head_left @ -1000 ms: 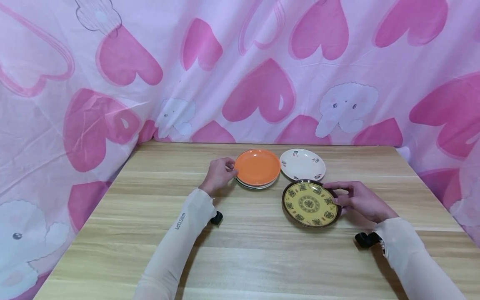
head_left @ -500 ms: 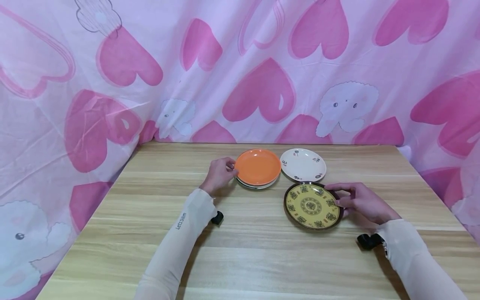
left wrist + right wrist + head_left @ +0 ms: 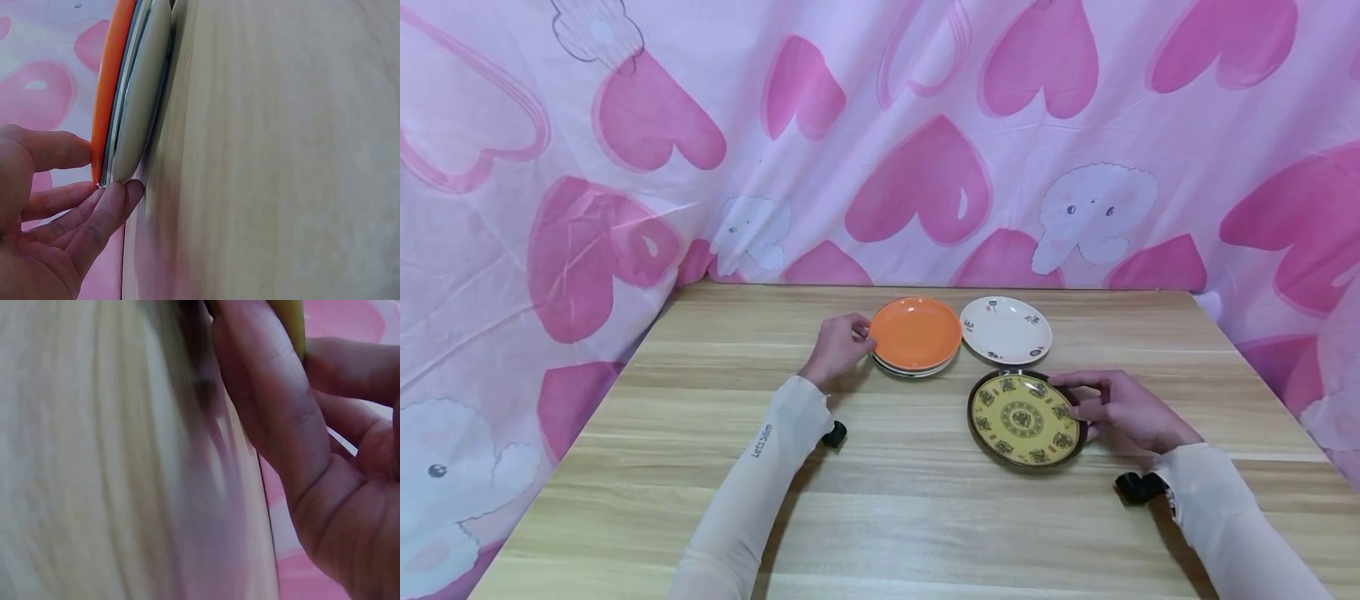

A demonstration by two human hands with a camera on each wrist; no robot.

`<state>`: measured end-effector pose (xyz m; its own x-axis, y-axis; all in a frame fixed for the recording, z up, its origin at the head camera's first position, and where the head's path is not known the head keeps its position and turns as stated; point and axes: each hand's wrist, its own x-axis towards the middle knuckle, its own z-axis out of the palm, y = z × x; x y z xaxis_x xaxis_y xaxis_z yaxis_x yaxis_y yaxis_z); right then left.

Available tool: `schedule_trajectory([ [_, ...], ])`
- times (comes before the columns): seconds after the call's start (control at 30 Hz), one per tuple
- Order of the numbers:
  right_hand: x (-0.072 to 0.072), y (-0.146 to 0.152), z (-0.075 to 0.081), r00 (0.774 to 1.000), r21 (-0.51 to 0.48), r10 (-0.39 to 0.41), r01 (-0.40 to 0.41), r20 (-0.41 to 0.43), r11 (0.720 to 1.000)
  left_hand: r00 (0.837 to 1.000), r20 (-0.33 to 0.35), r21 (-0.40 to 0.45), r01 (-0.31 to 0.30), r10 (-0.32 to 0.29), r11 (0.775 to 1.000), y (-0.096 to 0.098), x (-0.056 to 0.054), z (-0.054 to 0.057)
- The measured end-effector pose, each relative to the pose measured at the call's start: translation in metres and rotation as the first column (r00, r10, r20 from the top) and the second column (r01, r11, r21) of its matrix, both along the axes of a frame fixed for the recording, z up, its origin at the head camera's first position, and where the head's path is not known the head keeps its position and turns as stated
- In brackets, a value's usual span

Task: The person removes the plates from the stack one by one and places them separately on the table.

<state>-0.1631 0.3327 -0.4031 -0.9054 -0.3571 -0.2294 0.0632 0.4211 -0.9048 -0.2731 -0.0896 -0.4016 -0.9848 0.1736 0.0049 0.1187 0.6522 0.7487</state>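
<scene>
The left hand (image 3: 837, 346) pinches the rim of the stack (image 3: 915, 333) on the worktop (image 3: 880, 500), apparently steadying it; the right hand (image 3: 1131, 410) grips the yellow plate (image 3: 1022, 421) by its edge, probably for control, near the white plate (image 3: 1006, 331).

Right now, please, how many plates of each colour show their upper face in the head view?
Orange plate: 1
White plate with small printed motifs: 1
Yellow patterned plate with dark brown rim: 1
Total: 3, lower stacked plates excluded
</scene>
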Motion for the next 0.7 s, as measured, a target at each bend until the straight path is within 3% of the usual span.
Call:
schedule_trajectory([
  [0.13,0.000,-0.004,0.002,0.997,0.143,0.011,0.000,-0.072,0.990,1.000,-0.007,0.000,0.003,-0.003,1.000,0.000,0.000,-0.001],
  [0.4,-0.003,-0.013,0.009,0.975,0.364,0.063,0.019,-0.212,0.931,0.999,-0.035,-0.013,0.014,-0.014,1.000,0.000,0.000,-0.001],
  [0.7,-0.008,-0.016,0.013,0.975,0.423,0.068,0.028,-0.210,0.906,1.000,-0.028,-0.005,0.008,-0.008,1.000,0.000,0.000,-0.001],
])
